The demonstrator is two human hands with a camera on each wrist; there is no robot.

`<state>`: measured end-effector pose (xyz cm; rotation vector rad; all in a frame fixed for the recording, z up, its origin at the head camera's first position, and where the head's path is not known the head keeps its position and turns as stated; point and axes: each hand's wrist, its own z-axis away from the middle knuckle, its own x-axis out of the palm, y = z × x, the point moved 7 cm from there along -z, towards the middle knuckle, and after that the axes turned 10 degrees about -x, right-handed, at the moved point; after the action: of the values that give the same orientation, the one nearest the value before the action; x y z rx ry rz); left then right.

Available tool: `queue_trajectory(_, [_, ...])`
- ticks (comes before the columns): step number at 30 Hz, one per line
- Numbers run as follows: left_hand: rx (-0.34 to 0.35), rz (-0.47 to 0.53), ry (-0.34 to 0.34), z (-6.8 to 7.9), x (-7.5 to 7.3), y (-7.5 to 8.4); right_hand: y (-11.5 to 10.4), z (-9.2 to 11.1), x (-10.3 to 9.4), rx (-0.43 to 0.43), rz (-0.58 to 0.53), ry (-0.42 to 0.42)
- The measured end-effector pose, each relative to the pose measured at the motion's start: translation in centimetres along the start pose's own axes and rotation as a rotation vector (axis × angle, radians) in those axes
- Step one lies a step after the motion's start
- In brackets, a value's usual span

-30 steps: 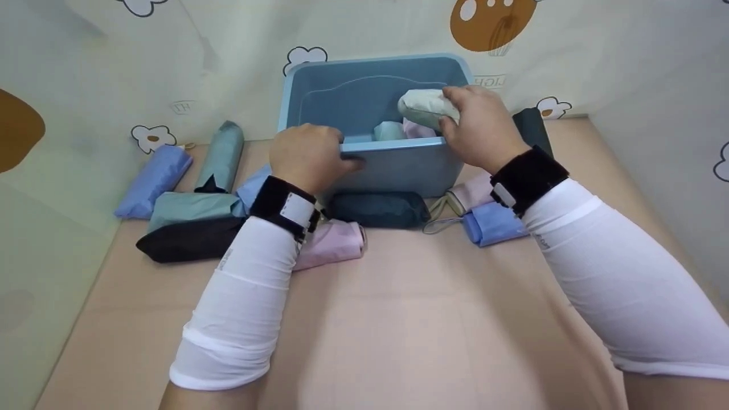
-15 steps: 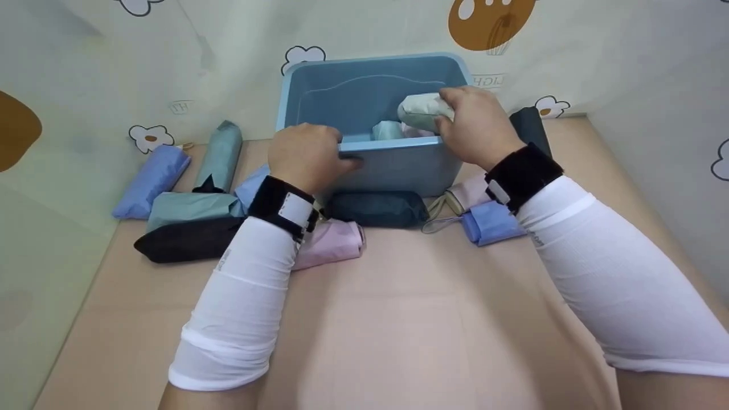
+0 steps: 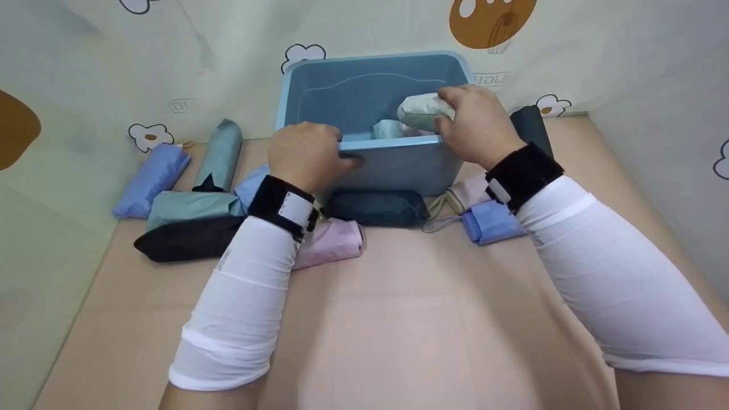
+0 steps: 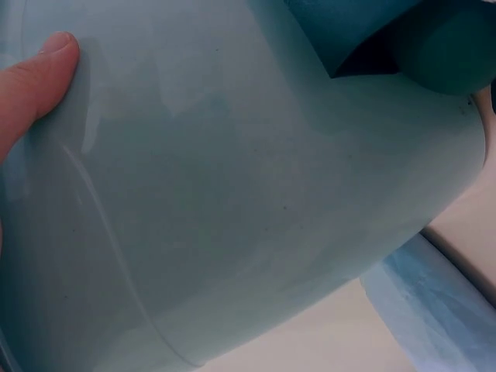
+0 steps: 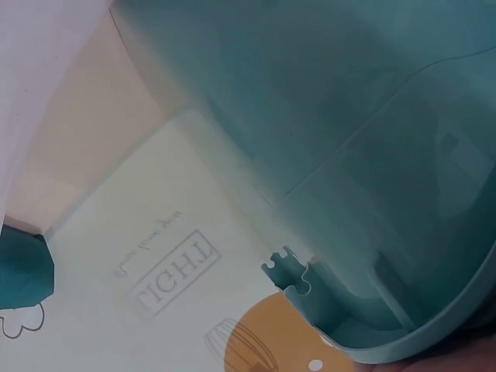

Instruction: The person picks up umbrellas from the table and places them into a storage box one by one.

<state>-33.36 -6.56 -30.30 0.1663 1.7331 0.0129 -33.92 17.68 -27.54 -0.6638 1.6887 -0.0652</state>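
A blue plastic bin [image 3: 393,168] stands against the back wall, its opening tilted toward me. My left hand [image 3: 307,154] grips its front rim, fingers over the edge; in the left wrist view the thumb [image 4: 46,81] presses on the outer wall. Just inside the bin's right side, my right hand [image 3: 478,125] holds a pale green folded umbrella [image 3: 424,111] between thumb and fingers. Below it in the bin lie a light teal bundle [image 3: 388,129] and a pink one, mostly hidden. The right wrist view shows chiefly the bin's outer wall [image 5: 349,155].
Several folded umbrellas lie around the bin: a dark green one [image 3: 379,208] before it, a pink one [image 3: 330,244], a black one [image 3: 188,240], teal and blue ones at left. At right are a blue one [image 3: 492,222] and a dark one [image 3: 532,128]. A patterned cloth wall [image 3: 228,68] stands behind.
My right hand has sunk very slightly with the pale green umbrella, which now covers more of the pink bundle. The left hand has stayed on the rim.
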Motion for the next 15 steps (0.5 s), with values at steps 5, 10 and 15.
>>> queue_trajectory(5, [0.008, -0.001, 0.009, 0.01, -0.03, 0.09, 0.06, 0.05, 0.03, 0.001, -0.021, 0.007])
queue_trajectory(10, [0.019, -0.004, 0.017, -0.03, -0.14, 0.13, -0.07, -0.01, -0.1, -0.022, -0.017, 0.019])
queue_trajectory(15, [0.024, -0.004, 0.012, 0.01, -0.11, 0.03, -0.15, -0.11, 0.01, -0.026, -0.02, 0.01])
